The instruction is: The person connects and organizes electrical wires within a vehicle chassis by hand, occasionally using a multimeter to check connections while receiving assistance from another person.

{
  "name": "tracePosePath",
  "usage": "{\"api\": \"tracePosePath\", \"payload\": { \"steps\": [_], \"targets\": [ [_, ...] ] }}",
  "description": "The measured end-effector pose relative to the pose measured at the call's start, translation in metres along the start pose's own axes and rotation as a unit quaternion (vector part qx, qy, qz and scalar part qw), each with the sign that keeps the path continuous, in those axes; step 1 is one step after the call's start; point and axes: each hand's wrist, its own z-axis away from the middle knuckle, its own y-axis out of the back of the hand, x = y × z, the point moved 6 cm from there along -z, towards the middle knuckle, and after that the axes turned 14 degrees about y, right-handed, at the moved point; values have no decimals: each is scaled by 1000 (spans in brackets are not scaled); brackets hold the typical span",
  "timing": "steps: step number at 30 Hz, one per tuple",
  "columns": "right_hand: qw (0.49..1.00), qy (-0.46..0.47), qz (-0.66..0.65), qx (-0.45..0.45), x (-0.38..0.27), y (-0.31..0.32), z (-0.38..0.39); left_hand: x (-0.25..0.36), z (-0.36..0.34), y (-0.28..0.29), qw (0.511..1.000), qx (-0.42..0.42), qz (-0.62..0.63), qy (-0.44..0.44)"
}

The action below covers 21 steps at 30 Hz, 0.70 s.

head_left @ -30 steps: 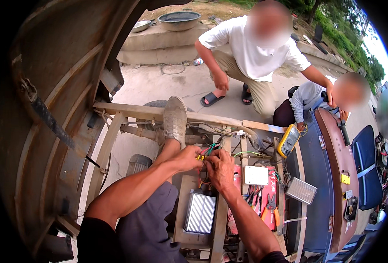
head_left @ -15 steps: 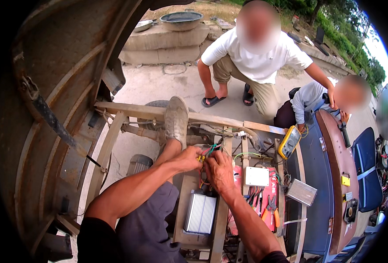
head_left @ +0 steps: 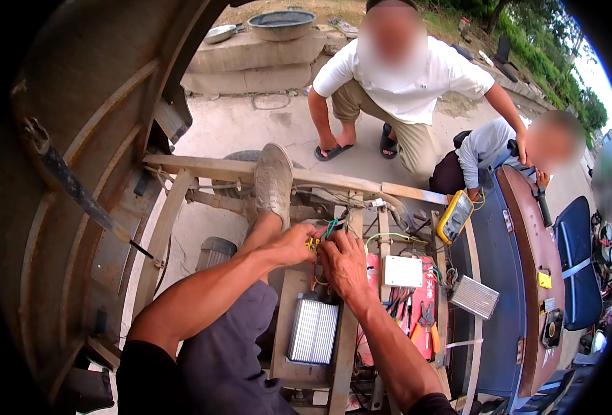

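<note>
Above the metal frame (head_left: 344,346), my two hands meet over a bundle of wires. My left hand (head_left: 292,245) comes in from the left and pinches a small yellow connector (head_left: 312,243) in its fingertips. Right beside it, my right hand (head_left: 346,261) is closed with curled fingers at the wires; its fingertips are partly hidden. Green wires (head_left: 331,226) stick up between the hands. Just below lies a finned silver controller box (head_left: 313,330), with wires running from its upper end toward my hands.
Right of my right hand, a white box (head_left: 403,271) and orange-handled pliers (head_left: 426,328) lie on red batteries (head_left: 367,342). A yellow multimeter (head_left: 455,217) leans on the frame, near another finned box (head_left: 475,297). My shoe (head_left: 273,183) rests by the crossbar. Two people crouch beyond.
The whole view has shifted slightly. My hands stay together at the wires, with only small finger movement. Both people hold nearly the same positions.
</note>
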Motion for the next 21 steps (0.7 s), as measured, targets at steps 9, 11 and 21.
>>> {"api": "tracePosePath", "payload": {
  "steps": [9,11,21],
  "targets": [
    [998,-52,-24,15,5,-5,5,-3,-3,-6,1000,-13,19,19],
    [997,-70,-29,22,5,-4,5,-2,-4,-4,1000,6,-14,14],
    [995,-84,-47,16,4,-7,4,14,7,-2,998,4,-49,28]
  ]
}}
